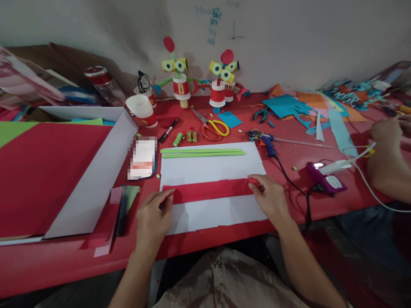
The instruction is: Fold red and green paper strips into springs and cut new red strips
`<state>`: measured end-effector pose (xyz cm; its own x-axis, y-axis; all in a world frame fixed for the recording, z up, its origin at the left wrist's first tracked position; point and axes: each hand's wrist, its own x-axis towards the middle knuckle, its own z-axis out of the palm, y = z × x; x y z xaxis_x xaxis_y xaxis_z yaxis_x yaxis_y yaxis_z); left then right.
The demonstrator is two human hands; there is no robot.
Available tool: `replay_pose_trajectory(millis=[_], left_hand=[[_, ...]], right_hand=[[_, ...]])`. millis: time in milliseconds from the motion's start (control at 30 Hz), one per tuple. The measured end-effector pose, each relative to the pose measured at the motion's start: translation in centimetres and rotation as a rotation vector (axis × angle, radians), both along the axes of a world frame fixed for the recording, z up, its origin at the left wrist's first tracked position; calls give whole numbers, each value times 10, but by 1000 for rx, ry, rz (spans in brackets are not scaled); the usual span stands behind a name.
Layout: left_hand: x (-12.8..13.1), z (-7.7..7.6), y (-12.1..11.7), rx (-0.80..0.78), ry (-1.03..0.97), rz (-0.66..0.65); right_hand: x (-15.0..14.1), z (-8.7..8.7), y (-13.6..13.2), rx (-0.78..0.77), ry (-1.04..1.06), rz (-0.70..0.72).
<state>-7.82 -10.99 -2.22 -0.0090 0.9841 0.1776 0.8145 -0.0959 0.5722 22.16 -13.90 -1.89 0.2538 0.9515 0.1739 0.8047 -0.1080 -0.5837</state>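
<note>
A long red paper strip (pixel 210 191) stretches crosswise between my two hands, over a white sheet (pixel 212 169) on the red table. Its left end is pinched between the thumb and fingers of my left hand (pixel 154 216). At the other end, my right hand (pixel 271 196) pinches the strip near its corner. Thin green paper strips (pixel 202 152) lie along the far edge of the white sheet. Folded green paper springs (pixel 192 136) and scissors with yellow and orange handles (pixel 216 128) rest beyond it.
Paper-cup figures (pixel 181 87) stand by the wall. A glue gun (pixel 268 144) and purple power socket (pixel 326 177) sit at right, near another person's arm (pixel 387 160). Left are a phone (pixel 143 158), stacked paper cups (pixel 141 109) and a white box (pixel 96 192) holding coloured sheets.
</note>
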Motion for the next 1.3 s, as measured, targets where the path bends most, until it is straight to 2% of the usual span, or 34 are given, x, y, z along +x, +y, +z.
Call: replay_pose_trajectory(millis=[233,467,567,633,733,833,900,967,1000,1100,1200,1300], left_hand=[[0,-4,1,32,-5,29],[-1,-9,-3,162,35,3],[-1,-7,-6,221,171,-33],[1,-6,-8,245,329,-62],[6,-6,-11,194,500,-174],[15,-6,-14,93,558,-229],[22,-4,-18,64,548,-222],[30,-1,-22,76,505,-268],[33,0,-25,89,485,-308],[40,0,-30,103,472,-404],[43,0,-32,81,490,-425],[40,1,-32,71,489,-429]], right_hand=[[-2,1,0,32,-67,49],[2,-7,-2,118,-194,76],[0,-9,-4,176,-386,85],[-3,-9,-5,187,-486,156],[-6,-8,-7,159,-544,283],[-14,-3,-12,77,-568,247],[-25,2,-17,-21,-553,233],[-39,6,-22,-95,-541,280],[-47,7,-25,-93,-547,326],[-66,6,-30,-80,-573,350],[-71,5,-33,-93,-581,342],[-62,4,-36,-116,-591,335]])
